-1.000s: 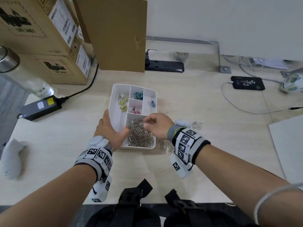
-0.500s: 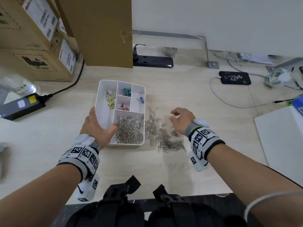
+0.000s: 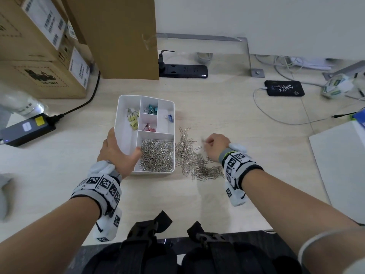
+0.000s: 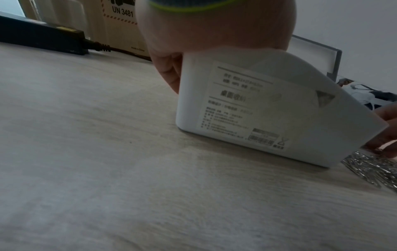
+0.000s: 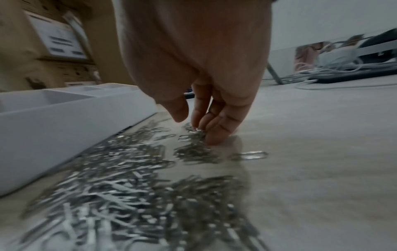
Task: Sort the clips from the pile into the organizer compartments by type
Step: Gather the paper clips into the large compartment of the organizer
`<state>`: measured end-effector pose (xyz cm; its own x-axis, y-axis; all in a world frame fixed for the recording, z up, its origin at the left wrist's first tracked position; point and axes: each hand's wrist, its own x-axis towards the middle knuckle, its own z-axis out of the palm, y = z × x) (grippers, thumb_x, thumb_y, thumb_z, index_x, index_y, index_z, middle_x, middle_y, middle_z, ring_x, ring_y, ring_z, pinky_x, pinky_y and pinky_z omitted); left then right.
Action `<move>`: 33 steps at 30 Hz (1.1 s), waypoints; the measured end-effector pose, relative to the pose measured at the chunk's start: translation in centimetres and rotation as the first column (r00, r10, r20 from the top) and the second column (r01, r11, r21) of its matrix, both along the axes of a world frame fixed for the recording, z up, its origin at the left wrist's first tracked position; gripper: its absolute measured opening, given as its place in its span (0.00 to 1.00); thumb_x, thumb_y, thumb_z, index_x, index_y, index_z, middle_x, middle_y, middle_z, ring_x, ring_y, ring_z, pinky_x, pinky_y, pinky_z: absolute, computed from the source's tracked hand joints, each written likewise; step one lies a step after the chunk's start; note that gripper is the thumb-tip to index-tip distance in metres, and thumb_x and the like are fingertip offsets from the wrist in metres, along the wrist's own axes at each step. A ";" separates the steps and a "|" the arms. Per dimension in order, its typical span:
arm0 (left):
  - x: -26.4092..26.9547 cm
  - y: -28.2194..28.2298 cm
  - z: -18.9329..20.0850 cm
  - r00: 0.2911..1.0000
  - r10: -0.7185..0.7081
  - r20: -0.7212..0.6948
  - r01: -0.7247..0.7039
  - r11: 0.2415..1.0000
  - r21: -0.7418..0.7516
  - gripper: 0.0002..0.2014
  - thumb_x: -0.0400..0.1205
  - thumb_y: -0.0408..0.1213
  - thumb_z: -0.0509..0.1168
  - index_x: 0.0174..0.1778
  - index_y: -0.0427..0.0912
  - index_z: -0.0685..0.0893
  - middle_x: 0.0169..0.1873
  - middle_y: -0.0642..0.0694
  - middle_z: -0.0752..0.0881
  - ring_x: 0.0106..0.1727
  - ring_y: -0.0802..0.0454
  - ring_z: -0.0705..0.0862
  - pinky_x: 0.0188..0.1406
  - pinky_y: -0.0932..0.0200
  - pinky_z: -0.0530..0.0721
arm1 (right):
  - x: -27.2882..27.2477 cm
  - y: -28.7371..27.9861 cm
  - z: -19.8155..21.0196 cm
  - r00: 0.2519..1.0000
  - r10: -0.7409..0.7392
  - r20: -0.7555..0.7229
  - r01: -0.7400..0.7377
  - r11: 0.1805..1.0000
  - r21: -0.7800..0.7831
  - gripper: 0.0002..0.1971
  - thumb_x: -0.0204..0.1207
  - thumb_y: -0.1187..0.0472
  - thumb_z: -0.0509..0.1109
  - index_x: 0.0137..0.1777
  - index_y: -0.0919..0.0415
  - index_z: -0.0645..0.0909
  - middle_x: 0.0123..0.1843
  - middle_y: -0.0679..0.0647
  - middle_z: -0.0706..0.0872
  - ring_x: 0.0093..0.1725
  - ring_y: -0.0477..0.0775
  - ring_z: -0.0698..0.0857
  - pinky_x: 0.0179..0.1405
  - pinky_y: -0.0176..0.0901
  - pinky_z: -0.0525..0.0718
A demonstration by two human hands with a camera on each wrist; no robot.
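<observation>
Silver wire everywhere, and the right hand [image 3: 214, 146] is down in it, fingertips [image 5: 214, 135] curled onto a few paper clips at the far edge of the pile [image 3: 194, 161] on the table [image 3: 227, 115]. It looks like a pinch forming, though whether any clip is actually caught I cannot tell. The left hand [image 3: 116, 153] steadies the white organizer [image 3: 116, 123], palm against its left wall, thumb hooked over the rim into the near compartment, where a heap of sorted paper clips [image 3: 157, 155] already lies. So we're mid-gather: the next move, I'd say, calls for a clean lift and a short carry leftward over the organizer's right wall, which the pile touches. Loose clips tangle, so stragglers may drop. Farther compartments hold yellow binder clips [image 3: 132, 120], teal ones [image 3: 151, 109], pink ones [image 3: 149, 127] and one blue clip [image 3: 169, 117]. Beyond sit cardboard boxes [image 3: 39, 56], a black power strip [image 3: 183, 71] and a charging device [image 3: 284, 88], all well apart.
</observation>
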<state>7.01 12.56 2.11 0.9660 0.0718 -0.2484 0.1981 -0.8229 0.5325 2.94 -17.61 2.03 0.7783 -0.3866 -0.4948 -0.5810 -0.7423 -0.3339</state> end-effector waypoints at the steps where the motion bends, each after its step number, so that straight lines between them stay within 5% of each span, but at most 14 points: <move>1: 0.0 0.0 0.0 1.000 0.000 0.000 0.000 1.000 -0.002 0.47 0.71 0.59 0.70 0.83 0.50 0.55 0.68 0.37 0.77 0.61 0.32 0.80 0.56 0.39 0.81 | 0.0 0.7 0.0 0.999 0.039 -0.001 -0.039 0.999 0.028 0.11 0.81 0.53 0.64 0.51 0.58 0.84 0.48 0.55 0.89 0.46 0.56 0.87 0.49 0.50 0.88; 4: -0.1 0.1 -0.1 1.000 0.005 -0.012 -0.005 1.000 0.001 0.47 0.72 0.58 0.71 0.83 0.50 0.55 0.69 0.37 0.76 0.62 0.32 0.79 0.57 0.39 0.81 | 0.9 1.7 0.0 0.996 0.070 0.051 -0.071 0.997 0.035 0.09 0.80 0.52 0.65 0.54 0.55 0.81 0.52 0.53 0.86 0.46 0.54 0.85 0.48 0.48 0.87; 9: -0.1 0.2 -0.1 1.000 -0.005 0.002 0.005 1.000 -0.008 0.47 0.71 0.60 0.70 0.82 0.52 0.55 0.66 0.38 0.78 0.60 0.32 0.80 0.55 0.38 0.82 | 3.7 2.0 -0.2 0.988 0.150 0.029 -0.146 0.983 -0.116 0.19 0.79 0.51 0.65 0.69 0.52 0.73 0.67 0.56 0.75 0.62 0.60 0.79 0.60 0.56 0.82; 14: 0.0 0.1 -0.1 1.000 0.001 0.003 -0.001 1.000 -0.021 0.47 0.71 0.59 0.71 0.83 0.52 0.56 0.67 0.38 0.78 0.61 0.33 0.80 0.57 0.40 0.82 | 6.3 2.6 -0.8 0.955 0.296 -0.011 -0.295 0.949 -0.111 0.18 0.80 0.51 0.63 0.69 0.51 0.75 0.67 0.56 0.74 0.66 0.61 0.75 0.65 0.54 0.78; 17: 0.0 0.0 0.1 1.000 0.012 0.001 -0.012 0.999 -0.030 0.48 0.68 0.62 0.68 0.83 0.53 0.56 0.67 0.39 0.78 0.61 0.33 0.80 0.57 0.39 0.82 | 7.0 3.7 -0.7 0.908 0.418 0.016 -0.413 0.904 -0.111 0.11 0.78 0.54 0.65 0.59 0.51 0.79 0.63 0.55 0.76 0.62 0.61 0.75 0.59 0.50 0.77; 21: -0.1 0.0 0.3 1.000 0.014 0.005 -0.013 0.999 -0.030 0.47 0.69 0.60 0.69 0.82 0.53 0.57 0.66 0.39 0.78 0.60 0.33 0.81 0.56 0.41 0.82 | 6.4 5.3 -0.4 0.831 0.557 -0.015 -0.555 0.825 -0.103 0.18 0.77 0.58 0.66 0.67 0.58 0.77 0.65 0.58 0.77 0.61 0.62 0.78 0.58 0.49 0.80; 25: -0.1 -0.2 0.4 1.000 0.010 -0.005 -0.010 1.000 -0.015 0.46 0.73 0.57 0.72 0.83 0.53 0.56 0.68 0.38 0.77 0.61 0.33 0.80 0.57 0.41 0.82 | 4.4 5.6 -0.2 0.768 0.636 -0.074 -0.640 0.765 -0.072 0.13 0.78 0.60 0.65 0.61 0.61 0.81 0.58 0.58 0.83 0.52 0.60 0.84 0.40 0.42 0.77; 29: 0.1 0.0 0.0 1.000 0.012 0.008 -0.012 0.999 -0.032 0.45 0.72 0.57 0.72 0.82 0.53 0.58 0.68 0.40 0.78 0.62 0.34 0.81 0.58 0.41 0.82 | 3.6 5.2 0.0 0.810 0.585 0.043 -0.582 0.811 -0.066 0.09 0.76 0.59 0.66 0.54 0.54 0.83 0.56 0.53 0.84 0.50 0.59 0.84 0.39 0.41 0.76; 33: 0.2 0.2 0.0 0.999 0.046 0.022 -0.045 0.996 -0.078 0.41 0.70 0.56 0.73 0.79 0.58 0.63 0.65 0.44 0.81 0.60 0.37 0.82 0.54 0.49 0.80 | 4.0 5.0 -0.3 0.857 0.506 0.095 -0.496 0.861 -0.109 0.16 0.75 0.57 0.65 0.64 0.50 0.78 0.62 0.51 0.80 0.57 0.57 0.78 0.47 0.45 0.77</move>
